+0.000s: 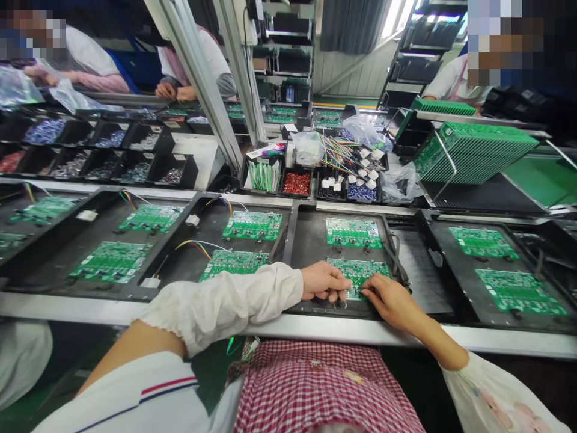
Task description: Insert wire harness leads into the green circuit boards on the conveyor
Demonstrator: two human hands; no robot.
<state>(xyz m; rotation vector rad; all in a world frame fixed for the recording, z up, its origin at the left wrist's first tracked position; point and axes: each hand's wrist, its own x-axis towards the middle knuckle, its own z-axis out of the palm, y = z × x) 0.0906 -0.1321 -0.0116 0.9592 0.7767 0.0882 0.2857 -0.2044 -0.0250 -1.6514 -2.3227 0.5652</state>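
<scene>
Nearest, below both hands, is a red-and-white checked cloth apron (324, 385), and between it and the hands runs a long silvery metal rail (315, 326). The left hand (324, 281) has its fingers curled in, with a few thin, wire-like bits showing beneath them; whether it grips these firmly I cannot tell. The right hand (388, 299) bends its thumb and fingers together at the near edge of a green rectangular circuit board (360, 269) full of small parts; any piece between those fingertips is hidden. The board lies under and between both hands, flat in a black shallow tray (311, 237).

With the two hands so close, one could knock a part the other is seating, or bend its leads if pressed at a slant. A loose bit slipping from the left hand could drop onto the board. A black flat strap (396, 258), just beyond the right hand, might snag a finger.

Beyond the fingertips sits a second green circuit board (354, 233); farther still, a black plastic bin of small red parts (296, 183).
</scene>
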